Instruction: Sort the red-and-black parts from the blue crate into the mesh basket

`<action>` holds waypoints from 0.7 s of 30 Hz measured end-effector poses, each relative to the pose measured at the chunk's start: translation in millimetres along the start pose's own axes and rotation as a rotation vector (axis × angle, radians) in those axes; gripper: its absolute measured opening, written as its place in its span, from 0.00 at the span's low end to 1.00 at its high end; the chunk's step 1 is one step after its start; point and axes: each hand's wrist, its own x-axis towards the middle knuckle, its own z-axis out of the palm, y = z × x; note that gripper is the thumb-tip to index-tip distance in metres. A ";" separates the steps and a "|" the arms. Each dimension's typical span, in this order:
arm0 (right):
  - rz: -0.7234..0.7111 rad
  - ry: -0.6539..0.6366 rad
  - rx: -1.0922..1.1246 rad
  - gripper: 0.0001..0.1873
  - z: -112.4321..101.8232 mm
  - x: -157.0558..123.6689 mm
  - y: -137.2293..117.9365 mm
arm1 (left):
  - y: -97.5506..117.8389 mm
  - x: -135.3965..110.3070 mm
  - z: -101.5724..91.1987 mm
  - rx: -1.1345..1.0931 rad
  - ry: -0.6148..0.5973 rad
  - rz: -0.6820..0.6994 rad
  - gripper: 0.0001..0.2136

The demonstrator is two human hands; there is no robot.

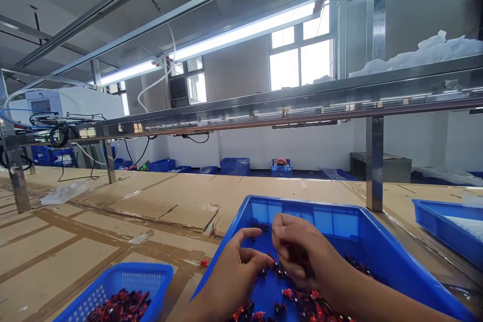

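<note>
Because small red-and-black parts (298, 298) lie spread in one blue plastic crate (372, 234) within reach, two hands are held over them; the left hand (236, 274) is narrowed to a pinch beside a part, the right hand (302, 251) is curled, its hold hidden; one blue mesh basket (113, 282) of similar parts and one blue tray (441, 226) are set nearby.

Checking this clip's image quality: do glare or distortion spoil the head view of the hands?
In the head view, the windows blow out white, the ceiling light tube glares and reflects along the steel rail, and wide-angle distortion bends the frame's edges; the left hand and right hand remain clearly visible, only slightly soft.
</note>
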 end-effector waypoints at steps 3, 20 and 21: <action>0.226 -0.065 0.278 0.04 -2.3 6.9 5.4 | 2.4 -3.4 1.2 0.082 0.059 0.079 0.26; -0.265 -0.076 -0.777 0.09 -25.9 20.7 15.9 | 16.8 -22.8 9.9 0.093 0.080 0.249 0.34; -0.324 -0.114 -0.858 0.09 -25.1 18.9 13.8 | 17.3 -22.6 9.6 0.075 0.070 0.249 0.34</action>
